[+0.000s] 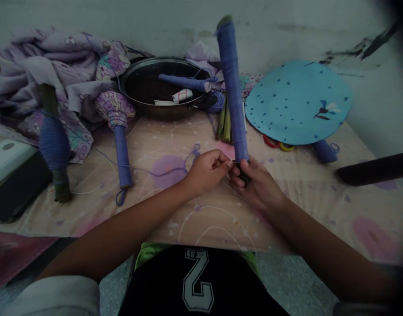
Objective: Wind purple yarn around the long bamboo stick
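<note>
- Your right hand [259, 180] holds the long green stalk, wrapped in blue thread [233, 87], over the beige patterned tablecloth [214, 221].
- Your left hand [210, 169] seemingly pinches thread near its lower end.
- Wrapping looks nearly complete; green ends show bare.

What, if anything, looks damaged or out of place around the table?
Dark, streaky marks mar the pale wall at right; whether dirt or damage, I can't tell. Loose purple thread also lies in loops on the table near the left hand, unlike the neatly wrapped stick. I see no spill.
</note>
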`<state>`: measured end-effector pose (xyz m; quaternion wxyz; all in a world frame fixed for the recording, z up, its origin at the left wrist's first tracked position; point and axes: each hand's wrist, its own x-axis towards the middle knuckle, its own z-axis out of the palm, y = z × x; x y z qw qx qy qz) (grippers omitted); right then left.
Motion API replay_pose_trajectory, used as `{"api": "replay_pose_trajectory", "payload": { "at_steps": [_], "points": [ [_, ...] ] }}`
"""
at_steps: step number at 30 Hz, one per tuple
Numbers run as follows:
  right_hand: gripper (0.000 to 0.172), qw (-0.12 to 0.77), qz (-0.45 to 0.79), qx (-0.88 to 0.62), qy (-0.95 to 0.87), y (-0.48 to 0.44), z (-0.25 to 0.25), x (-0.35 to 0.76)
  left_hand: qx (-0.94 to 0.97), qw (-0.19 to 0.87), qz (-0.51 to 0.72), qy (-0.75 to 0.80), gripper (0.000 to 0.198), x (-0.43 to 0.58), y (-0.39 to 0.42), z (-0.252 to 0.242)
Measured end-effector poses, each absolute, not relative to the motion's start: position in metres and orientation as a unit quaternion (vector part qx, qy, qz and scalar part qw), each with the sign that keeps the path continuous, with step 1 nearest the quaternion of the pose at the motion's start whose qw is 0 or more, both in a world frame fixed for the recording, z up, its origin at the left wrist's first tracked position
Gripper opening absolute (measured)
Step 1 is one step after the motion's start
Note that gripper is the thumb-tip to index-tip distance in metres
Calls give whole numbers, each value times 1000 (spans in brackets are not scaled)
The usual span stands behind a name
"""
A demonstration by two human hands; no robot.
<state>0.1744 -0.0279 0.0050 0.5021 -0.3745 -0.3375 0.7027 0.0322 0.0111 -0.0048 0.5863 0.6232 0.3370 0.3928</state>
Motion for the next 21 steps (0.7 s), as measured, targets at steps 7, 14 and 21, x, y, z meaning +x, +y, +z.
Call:
{"api": "replay_pose_trajectory", "payload": {
  "at_steps": [7, 14, 21],
  "points": [
    [20, 518, 719, -345, -309, -31, 0, 171, 545, 669, 406, 300, 13, 30, 13, -4],
    [22, 516, 709, -356, -324, -33, 4, 170, 561, 633, 410, 342, 17, 31, 13, -3],
    [24, 526, 686, -369, -341, -34, 4, 172, 568, 624, 393, 364, 29, 30, 13, 0]
  ]
}}
